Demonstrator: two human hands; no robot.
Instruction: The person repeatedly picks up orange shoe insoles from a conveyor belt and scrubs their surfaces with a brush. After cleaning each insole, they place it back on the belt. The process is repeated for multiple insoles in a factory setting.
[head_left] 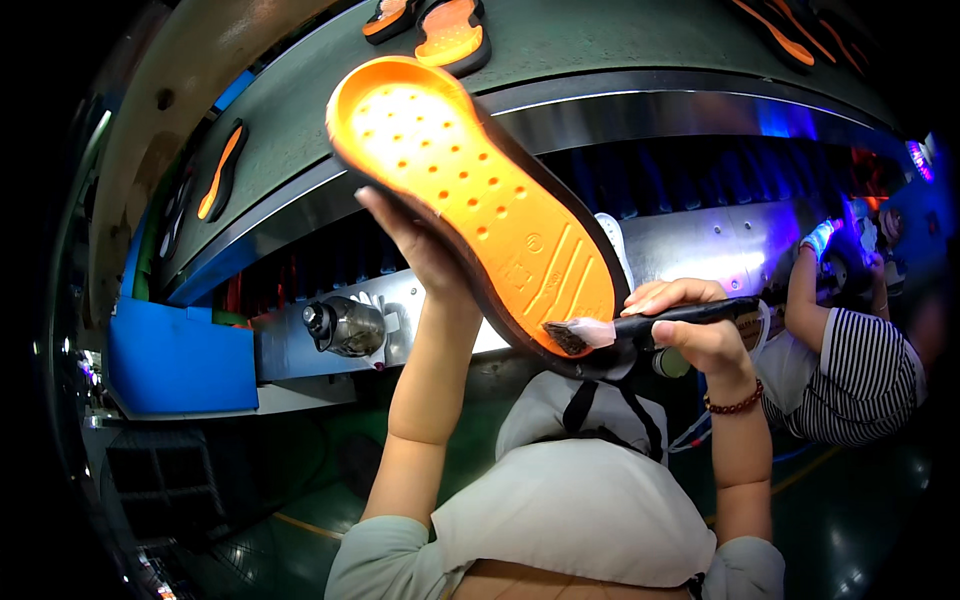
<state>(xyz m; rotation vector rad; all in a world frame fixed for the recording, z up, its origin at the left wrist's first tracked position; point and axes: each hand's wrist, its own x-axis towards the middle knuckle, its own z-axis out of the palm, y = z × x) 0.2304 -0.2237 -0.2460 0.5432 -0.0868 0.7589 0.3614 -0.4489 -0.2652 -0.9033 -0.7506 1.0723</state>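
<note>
Ctr of frame, a big orange sole point(470, 190) is being held up aslant, one end toward upper ctr, the other toward lower ctr. Its underside is being hidden, and its upper end is being washed out by glare. At its L edge it's being gripped by the left hand point(425, 250); most of those fingers are being covered by the sole, so their exact placing can't be told. R of ctr, a black-handled brush point(632, 326) is being pinched btwn thumb & fingers of the right hand point(712, 335), w/ its dark bristles point(567, 340) being rested against the sole's lower end.

Up top, more soles point(450, 35) are being carried on a green belt point(640, 45), cut off by the frame edge; others, upper R, are being lost in shadow. Mid-L, a metal bottle point(345, 327) is being seen on the lower ledge. Just R of the sole, a white item point(610, 240) is being mostly blocked, kind unclear. Far R, a co-worker in stripes point(870, 380) is being shown; what's being handled there is too dim & blue-lit to ID.
</note>
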